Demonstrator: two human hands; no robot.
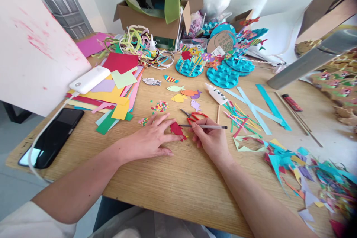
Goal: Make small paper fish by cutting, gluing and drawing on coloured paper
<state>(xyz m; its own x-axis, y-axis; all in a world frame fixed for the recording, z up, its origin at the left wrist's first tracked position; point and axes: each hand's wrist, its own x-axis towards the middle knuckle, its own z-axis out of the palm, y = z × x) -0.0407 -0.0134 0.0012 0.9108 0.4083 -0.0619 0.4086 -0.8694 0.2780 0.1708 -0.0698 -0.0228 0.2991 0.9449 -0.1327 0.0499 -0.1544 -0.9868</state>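
Note:
Under the spread fingers of my left hand [152, 137], a red paper fish [177, 131] lies flat on the wooden table. My right hand [210, 137] grips a slim grey pen [213, 126], its tip at the upper edge of the red fish. Just beyond the pen lie red-handled scissors [196, 115]. Piles of tiny coloured paper bits [161, 106] sit above my left fingers. Farther up are cut paper fish: a green one [175, 88], a yellow one [179, 97], an orange one [189, 92], a lilac one [195, 105] and a striped one [171, 79].
Coloured paper sheets [111, 98], a white power bank [89, 79] and a phone [52, 137] occupy the left. A glue bottle [216, 93], paper strips [253, 109] and scraps [295, 167] lie right. Blue egg-tray models [221, 76] and a cardboard box [150, 26] stand behind.

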